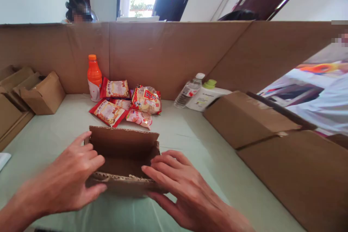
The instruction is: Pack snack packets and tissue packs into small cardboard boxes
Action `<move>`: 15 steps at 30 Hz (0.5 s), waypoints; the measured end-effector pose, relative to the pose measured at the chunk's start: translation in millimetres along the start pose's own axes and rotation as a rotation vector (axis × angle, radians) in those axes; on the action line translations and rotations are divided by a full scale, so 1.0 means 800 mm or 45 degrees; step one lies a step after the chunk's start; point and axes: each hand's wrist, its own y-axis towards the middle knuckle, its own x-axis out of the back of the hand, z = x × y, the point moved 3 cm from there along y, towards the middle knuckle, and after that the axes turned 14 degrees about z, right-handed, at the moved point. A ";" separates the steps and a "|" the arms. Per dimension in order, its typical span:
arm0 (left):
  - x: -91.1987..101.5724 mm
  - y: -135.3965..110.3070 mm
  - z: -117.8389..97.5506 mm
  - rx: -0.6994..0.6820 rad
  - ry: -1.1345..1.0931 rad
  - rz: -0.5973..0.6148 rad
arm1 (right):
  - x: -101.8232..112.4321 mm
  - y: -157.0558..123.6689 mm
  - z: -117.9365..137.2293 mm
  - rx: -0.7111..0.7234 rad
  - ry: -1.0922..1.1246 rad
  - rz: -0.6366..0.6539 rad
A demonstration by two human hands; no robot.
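From where I'm standing, looks like early days. The box (123, 139) is unfolded into shape, top open, w/ nothing visible inside, tho part of its floor is hidden by the front wall & fingers. Top's not closed, & all the snack packets (110, 113) I can see lie outside, in a loose pile just beyond the box's far wall. So the shape's done; the rest, I'd judge, is undone.

Both hands are on the box, abt mid-front of the counter (190, 137). L hand (85, 175) is half-curled round the L end, index up at the far corner, thumb low by the front wall: a light grip, not a fist. R hand (174, 177) has fingers bent over the near R corner, thumb outside, so the cardboard's btwn them. Can't tell how hard either presses, or if the box is fully down.

Beyond: orange bottle (94, 76) beside the packets; clear bottle (187, 92) leaning near the white bottle (203, 98), off R.
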 end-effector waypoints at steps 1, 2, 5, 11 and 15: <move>-0.002 -0.008 0.004 0.020 0.032 -0.051 | 0.000 -0.002 -0.003 -0.016 0.003 -0.023; -0.004 -0.017 0.009 0.028 0.052 -0.098 | 0.000 -0.004 -0.005 -0.022 0.005 -0.047; -0.013 -0.036 0.018 -0.005 0.048 -0.157 | -0.003 -0.005 -0.010 -0.019 0.040 -0.087; -0.029 -0.028 0.026 -0.022 0.061 -0.279 | -0.001 0.002 -0.022 0.023 0.075 -0.181; -0.037 -0.018 0.028 -0.027 0.009 -0.336 | 0.009 -0.006 -0.067 -0.103 0.148 -0.256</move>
